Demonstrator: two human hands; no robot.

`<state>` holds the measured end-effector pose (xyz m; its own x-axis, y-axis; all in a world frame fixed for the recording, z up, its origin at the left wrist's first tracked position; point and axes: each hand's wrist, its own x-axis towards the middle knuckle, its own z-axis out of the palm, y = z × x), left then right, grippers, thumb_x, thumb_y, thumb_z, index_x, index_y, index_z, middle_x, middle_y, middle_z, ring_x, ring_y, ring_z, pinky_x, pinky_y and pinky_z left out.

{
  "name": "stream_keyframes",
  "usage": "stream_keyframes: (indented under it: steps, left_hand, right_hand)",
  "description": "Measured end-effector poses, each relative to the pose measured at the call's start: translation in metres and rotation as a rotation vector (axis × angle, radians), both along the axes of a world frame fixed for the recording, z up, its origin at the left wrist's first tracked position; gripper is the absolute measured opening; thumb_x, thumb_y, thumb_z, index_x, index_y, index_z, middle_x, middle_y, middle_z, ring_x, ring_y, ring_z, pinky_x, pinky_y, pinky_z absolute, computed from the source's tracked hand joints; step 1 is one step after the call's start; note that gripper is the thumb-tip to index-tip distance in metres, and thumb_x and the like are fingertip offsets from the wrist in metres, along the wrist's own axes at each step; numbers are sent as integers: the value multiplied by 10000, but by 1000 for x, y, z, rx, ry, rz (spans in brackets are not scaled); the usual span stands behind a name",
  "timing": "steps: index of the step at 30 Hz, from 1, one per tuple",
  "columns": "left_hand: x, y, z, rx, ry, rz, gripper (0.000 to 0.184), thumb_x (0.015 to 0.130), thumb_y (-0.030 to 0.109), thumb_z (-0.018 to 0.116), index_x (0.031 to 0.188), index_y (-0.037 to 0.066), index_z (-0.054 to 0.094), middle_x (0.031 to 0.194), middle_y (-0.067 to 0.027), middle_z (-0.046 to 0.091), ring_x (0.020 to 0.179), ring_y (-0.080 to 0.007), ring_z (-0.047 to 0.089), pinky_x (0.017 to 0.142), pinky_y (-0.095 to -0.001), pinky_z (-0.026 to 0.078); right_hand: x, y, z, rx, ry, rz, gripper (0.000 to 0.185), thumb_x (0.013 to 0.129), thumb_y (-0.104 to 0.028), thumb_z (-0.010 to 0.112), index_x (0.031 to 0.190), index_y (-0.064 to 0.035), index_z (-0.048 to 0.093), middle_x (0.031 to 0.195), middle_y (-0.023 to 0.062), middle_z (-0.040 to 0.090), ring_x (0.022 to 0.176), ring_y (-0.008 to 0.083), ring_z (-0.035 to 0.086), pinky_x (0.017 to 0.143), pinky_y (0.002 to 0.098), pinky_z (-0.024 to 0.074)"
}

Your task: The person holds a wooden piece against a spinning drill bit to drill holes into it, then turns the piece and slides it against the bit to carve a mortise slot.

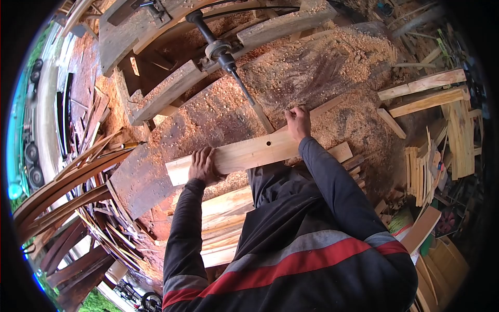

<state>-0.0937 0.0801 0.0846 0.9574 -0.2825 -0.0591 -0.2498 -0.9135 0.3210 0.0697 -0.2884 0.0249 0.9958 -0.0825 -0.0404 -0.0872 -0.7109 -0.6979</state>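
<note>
A pale wooden board (249, 155) lies across in front of my body, with a dark round hole in its upper face right of the middle. My left hand (202, 165) is wrapped over the board near its left end. At the other end, my right hand (298, 123) grips the board with curled fingers. A metal shaft with a chuck and a long drill bit (241, 86) points toward the board from beyond it. Between the bit and the board's far edge runs a narrow brownish strip (263, 119); whether they touch, I cannot tell.
Wood shavings cover the dark worktable (171, 140). Thick timbers of the machine frame (169, 93) stand at the far side. Planks (223, 213) are stacked beside my body, curved boards (73, 179) lie at left, and more lumber (457, 135) is piled at right.
</note>
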Motion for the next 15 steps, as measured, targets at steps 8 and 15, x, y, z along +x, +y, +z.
stream_keyframes:
  steps: [8,15]
  left_hand:
    - [-1,2,-2,-2,-17,-21,1084,549,478,874,1447,72,423,1391,-215,484,1315,-422,449,1139,-584,331]
    - [-1,3,-4,1,-9,-16,1095,541,489,874,1451,83,420,1406,-211,471,1326,-422,436,1151,-585,315]
  right_hand:
    - [0,-1,-4,-24,-21,1,254,915,-262,716,839,-38,623,946,132,585,992,345,550,865,467,467]
    - [1,-1,-5,-23,5,-6,242,907,-255,716,833,-44,625,944,139,583,986,354,553,859,467,468]
